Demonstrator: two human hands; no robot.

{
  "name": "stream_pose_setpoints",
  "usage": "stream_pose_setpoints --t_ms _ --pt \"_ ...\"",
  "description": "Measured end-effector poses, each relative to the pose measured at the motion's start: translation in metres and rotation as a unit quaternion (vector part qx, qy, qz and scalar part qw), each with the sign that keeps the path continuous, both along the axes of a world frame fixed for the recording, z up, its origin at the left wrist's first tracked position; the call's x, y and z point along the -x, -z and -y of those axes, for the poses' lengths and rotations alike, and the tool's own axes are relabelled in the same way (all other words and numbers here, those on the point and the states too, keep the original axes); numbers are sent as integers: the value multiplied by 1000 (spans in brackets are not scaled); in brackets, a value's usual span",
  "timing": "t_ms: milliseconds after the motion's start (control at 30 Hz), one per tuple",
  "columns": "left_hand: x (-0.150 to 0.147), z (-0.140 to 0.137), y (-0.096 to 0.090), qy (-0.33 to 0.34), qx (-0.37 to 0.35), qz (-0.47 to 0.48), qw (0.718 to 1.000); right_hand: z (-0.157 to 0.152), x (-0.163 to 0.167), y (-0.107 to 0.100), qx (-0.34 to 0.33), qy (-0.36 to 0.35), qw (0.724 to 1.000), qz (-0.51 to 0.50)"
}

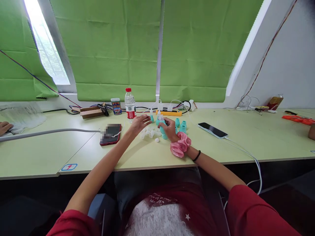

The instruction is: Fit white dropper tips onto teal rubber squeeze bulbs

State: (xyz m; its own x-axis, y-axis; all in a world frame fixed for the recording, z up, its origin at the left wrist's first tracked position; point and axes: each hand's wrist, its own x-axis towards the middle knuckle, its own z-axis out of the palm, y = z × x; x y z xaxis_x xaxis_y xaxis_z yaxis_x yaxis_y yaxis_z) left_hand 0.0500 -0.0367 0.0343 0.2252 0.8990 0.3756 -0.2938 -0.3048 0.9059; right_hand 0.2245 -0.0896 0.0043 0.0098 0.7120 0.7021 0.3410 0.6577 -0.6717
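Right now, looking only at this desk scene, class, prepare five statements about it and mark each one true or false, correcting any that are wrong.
1. The right hand holds a teal piece. True.
2. The plastic bottle has a blue cap. False: its cap is red.
3. A pink scrunchie is worn on the right arm. True.
4. The white-edged phone lies to the left of the plastic bottle. False: it lies to the bottle's right.
5. The orange power strip lies farther from the person than the white-edged phone does. True.
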Motion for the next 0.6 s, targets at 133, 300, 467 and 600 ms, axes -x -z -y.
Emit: stream_pose_setpoints --t_ms 133,300,467,600 --pt "7 -13 14 -217 -210 -321 898 13 -18 9 0 -1 999 49" --pt "2 -20 35 -227 -298 -529 761 5 -5 0 -58 53 988 133" --pt "-3 -4 19 -294 -268 -365 842 -17 21 -7 -95 101 976 168" --pt "-11 12 12 -226 -266 -355 867 -23 27 0 -88 106 955 261"
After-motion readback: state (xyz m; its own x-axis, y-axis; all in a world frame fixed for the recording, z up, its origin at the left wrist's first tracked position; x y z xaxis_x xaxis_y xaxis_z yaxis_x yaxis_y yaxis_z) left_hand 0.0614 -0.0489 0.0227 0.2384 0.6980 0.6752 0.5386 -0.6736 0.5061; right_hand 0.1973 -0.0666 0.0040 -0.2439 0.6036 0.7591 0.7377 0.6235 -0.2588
